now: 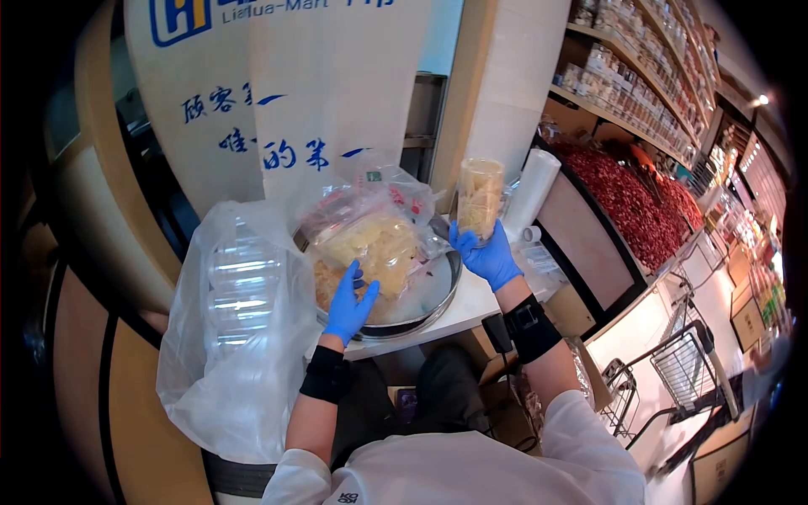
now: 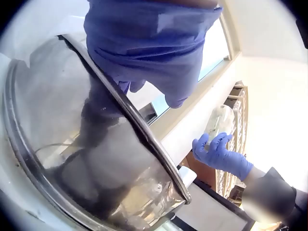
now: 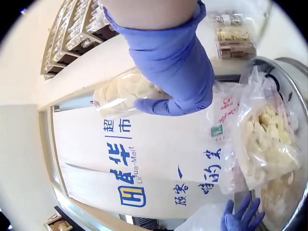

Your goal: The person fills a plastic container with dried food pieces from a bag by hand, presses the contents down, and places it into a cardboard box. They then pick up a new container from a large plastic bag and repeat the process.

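My blue-gloved right hand (image 1: 492,259) grips a clear cylindrical jar (image 1: 481,189) near its base, held up beside the wide metal basin (image 1: 402,330). Pale, flat slices fill the jar, as the right wrist view also shows. Inside the basin lies a clear plastic bag (image 3: 264,144) of similar pale yellowish pieces, with red print on its crumpled top. Over the basin's near left part is my left hand (image 1: 347,305), also blue-gloved, its fingers spread and holding nothing. Loose tan pieces (image 1: 325,286) show in the basin beside the bag.
Left of the basin stands a large translucent sack (image 1: 189,353) of stacked clear containers. A roll of clear plastic (image 1: 534,185) stands behind the right hand. Beyond a partition is a heap of dark red dried goods (image 1: 606,198); a shopping cart (image 1: 682,370) stands at right.
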`<state>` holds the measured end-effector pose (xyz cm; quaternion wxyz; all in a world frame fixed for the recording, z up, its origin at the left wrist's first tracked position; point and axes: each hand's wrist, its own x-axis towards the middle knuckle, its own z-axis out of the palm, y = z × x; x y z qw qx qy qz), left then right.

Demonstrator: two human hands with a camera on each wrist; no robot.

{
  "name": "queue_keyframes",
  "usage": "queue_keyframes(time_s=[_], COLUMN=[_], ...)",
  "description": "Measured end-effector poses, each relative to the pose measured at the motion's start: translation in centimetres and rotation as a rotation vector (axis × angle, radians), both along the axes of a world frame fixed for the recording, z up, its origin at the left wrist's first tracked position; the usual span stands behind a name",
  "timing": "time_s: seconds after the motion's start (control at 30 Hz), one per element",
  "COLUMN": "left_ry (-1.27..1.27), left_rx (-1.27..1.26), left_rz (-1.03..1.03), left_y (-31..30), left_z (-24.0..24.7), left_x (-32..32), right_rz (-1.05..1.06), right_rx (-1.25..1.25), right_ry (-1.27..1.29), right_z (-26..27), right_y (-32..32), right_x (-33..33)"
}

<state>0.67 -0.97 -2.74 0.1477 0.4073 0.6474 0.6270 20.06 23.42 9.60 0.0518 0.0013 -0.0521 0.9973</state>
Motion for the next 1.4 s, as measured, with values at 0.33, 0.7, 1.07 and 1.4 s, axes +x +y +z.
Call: queue_keyframes(time_s=[0.33, 0.7, 1.07, 1.4], left_ry=[0.441, 0.454, 0.485, 0.49], left_rx=[-0.262, -0.293, -0.477, -0.612], left_rz=[0.145, 0.2, -0.1, -0.027], left_y=[0.7, 0.7, 1.2, 3.3], left_z=[-1.1, 0.0, -1.6, -0.4], left_x=[0.8, 2.2, -2.7, -2.2], right_rz=[-0.525, -1.552, -1.753, -1.699], right_rx=[0.218, 0.685, -0.206, 0.203], right_ry=[0.197, -0.467, -1.207, -1.848], right_z=[3.8, -1.5, -20.1, -28.0], right_y=[2.0, -10.9, -29.1, -41.5], right_x=[14.0, 49.6, 59.2, 60.2])
